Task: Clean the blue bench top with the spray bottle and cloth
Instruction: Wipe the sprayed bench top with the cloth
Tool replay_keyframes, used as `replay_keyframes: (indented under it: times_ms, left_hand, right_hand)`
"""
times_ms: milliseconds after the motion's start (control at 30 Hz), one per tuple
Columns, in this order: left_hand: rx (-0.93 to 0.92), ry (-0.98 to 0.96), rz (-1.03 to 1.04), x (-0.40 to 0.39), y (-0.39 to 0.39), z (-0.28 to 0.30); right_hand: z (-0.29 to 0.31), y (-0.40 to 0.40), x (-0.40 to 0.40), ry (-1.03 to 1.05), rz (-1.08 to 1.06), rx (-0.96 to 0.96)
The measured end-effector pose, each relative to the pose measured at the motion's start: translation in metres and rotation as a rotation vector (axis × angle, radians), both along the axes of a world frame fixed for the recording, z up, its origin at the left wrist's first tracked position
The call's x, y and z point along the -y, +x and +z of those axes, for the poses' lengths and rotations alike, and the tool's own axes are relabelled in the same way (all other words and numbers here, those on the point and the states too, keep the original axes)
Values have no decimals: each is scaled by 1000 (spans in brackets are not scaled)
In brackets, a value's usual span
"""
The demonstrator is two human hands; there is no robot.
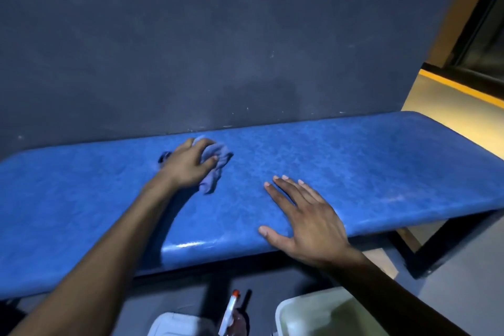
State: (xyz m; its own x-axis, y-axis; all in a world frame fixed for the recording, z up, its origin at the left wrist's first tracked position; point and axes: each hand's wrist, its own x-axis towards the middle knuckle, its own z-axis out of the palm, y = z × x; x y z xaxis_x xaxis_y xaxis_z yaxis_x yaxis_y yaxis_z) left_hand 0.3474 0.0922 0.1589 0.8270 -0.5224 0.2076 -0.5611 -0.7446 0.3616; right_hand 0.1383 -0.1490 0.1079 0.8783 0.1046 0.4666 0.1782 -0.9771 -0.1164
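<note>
The blue bench top [354, 161] runs across the view against a dark wall. My left hand [188, 163] presses a crumpled pale blue cloth [218, 163] onto the bench near its back edge, fingers closed over it. My right hand [305, 218] lies flat on the bench near the front edge, fingers spread, holding nothing. The spray bottle [233, 314], with a white trigger head and an orange tip, stands on the floor below the bench's front edge, away from both hands.
A dark grey wall [218, 35] rises right behind the bench. A white bin [321, 314] stands on the floor at lower right, a white lidded container [174, 324] to its left. The bench's black frame leg [425, 254] is at right.
</note>
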Motion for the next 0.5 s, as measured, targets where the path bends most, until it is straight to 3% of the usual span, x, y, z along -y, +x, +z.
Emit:
replay_keyframes:
  times_ms: [100, 267, 333, 400, 500]
  left_hand:
    - [9, 33, -22, 48, -5, -3]
    - [-72, -51, -489, -5, -89, 5]
    - [-93, -33, -563, -12, -72, 8]
    - [-24, -32, -486, 9, -33, 8]
    - [-39, -65, -149, 53, 18, 7]
  right_hand:
    - [1, -1, 0, -11, 2, 12]
    - [1, -1, -1, -16, 2, 1]
    - [1, 0, -2, -12, 5, 5]
    - [1, 0, -1, -10, 6, 4]
    - [3, -1, -1, -19, 0, 8]
